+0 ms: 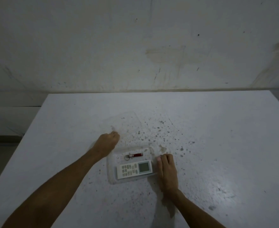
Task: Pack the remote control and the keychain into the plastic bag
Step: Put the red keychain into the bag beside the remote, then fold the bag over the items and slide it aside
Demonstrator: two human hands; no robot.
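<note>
- On the white speckled tabletop (217, 145), near its front middle, lay a clear rounded-rectangle plastic tray (112, 176), partly hard to make out against the surface.
- White rectangular remote control with grey buttons and a small screen (134, 169) lay flat inside the tray, screen end toward the person's right.
- Small red cylindrical keychain with a silver ring (134, 155) lay in the same tray, just beyond the remote, apart from it, ring end to the left.
- Thin clear plastic bag (122, 122) lay flat on the table beyond the tray, nearly transparent; edges faint.
- Left hand (108, 142) was curled into a loose fist at the near left corner of the bag, fingertips pinched at the bag's edge; whether it actually held the plastic could not be told.
- Right hand (166, 171) rested palm down on the table, fingers flat and together, touching the right edge of the tray; not closed on anything.
- Neither remote nor keychain was in the bag; both sat in the tray.
- Stained off-white wall (135, 46) stood behind the table's far edge.
</note>
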